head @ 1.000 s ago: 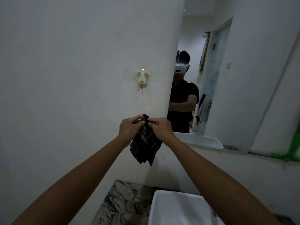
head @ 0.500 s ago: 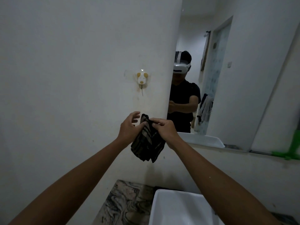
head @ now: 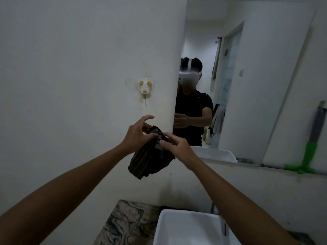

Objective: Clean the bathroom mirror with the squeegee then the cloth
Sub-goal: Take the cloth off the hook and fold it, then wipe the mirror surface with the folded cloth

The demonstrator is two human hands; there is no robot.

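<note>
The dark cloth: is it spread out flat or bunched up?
Bunched up. The cloth hangs in a crumpled wad between the left hand and right hand, no flat face showing.

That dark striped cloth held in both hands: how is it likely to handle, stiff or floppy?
Probably floppy: the cloth sags in bunched folds below the left hand and right hand. Likely light, since fingertips alone carry it. It looks unlikely to slip.

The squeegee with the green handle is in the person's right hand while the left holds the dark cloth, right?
Not quite. The head view shows the squeegee leaning at the mirror's lower right edge, untouched. Both the left hand and right hand hold the dark cloth.
</note>
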